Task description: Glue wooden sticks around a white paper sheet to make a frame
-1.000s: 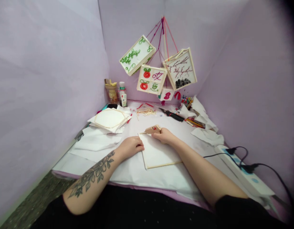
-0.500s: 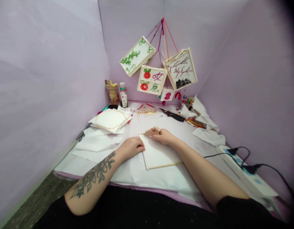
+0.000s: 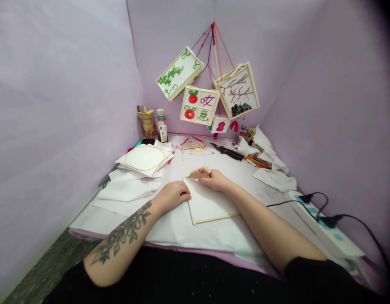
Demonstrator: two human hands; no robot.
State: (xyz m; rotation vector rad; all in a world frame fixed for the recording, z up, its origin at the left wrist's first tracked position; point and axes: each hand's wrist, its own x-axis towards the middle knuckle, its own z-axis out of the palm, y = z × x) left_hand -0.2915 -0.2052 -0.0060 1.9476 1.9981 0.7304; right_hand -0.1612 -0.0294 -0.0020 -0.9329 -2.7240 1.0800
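My right hand (image 3: pixel 218 180) is closed around a beige glue gun (image 3: pixel 199 172), whose nozzle points left at the far-left corner of a square white panel (image 3: pixel 210 202). Thin wooden strips edge the panel, which lies flat on the covered table. Curled fingers of my left hand (image 3: pixel 176 196) grip the panel's left edge, a little nearer to me than the nozzle. My right forearm hides the panel's right side.
White boards with a wooden outline (image 3: pixel 146 158) are stacked at left. Behind lie small sticks (image 3: pixel 195 149) and black-handled pliers (image 3: pixel 231 153). Decorated box panels (image 3: pixel 199 105) hang above. A power strip (image 3: pixel 324 228) with plugged-in cords stands at right, beside crumpled paper (image 3: pixel 274 179).
The whole view has shifted slightly. Both hands, the glue gun and the panel keep nearly the same places relative to each other.
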